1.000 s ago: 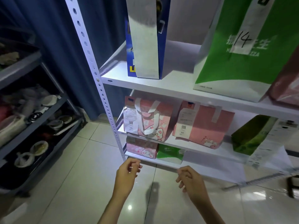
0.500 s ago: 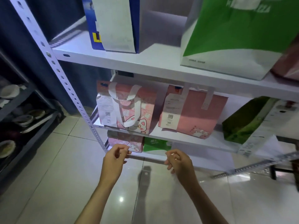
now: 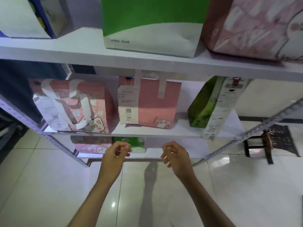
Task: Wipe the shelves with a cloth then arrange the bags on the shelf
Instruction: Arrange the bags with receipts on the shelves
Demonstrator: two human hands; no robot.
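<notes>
A white metal shelf unit (image 3: pixel 147 63) holds bags on three levels. On the upper board stand a blue-and-white bag (image 3: pixel 29 15), a green-and-white bag (image 3: pixel 150 25) and a pink bag (image 3: pixel 252 27). The middle board (image 3: pixel 147 132) carries a pink cartoon bag (image 3: pixel 73 105), a plain pink bag (image 3: pixel 152 102) and a leaning green bag (image 3: pixel 205 104). Lower down sit a small pink bag (image 3: pixel 91 145) and a small green bag (image 3: pixel 131 143). My left hand (image 3: pixel 114 158) and my right hand (image 3: pixel 177 156) hover in front of the lowest level, fingers loosely curled, holding nothing. No cloth is visible.
A slotted grey upright (image 3: pixel 41 133) runs diagonally at the left, another (image 3: pixel 246 135) at the right. A dark stool (image 3: pixel 275 140) stands on the glossy tiled floor (image 3: pixel 49 185) at the right. A dark curtain (image 3: pixel 14 89) hangs at the left.
The view has swung right and closer to the shelves; the dark rack at the left has left the frame. Both hands stay low in front of the bottom level, a little further apart.
</notes>
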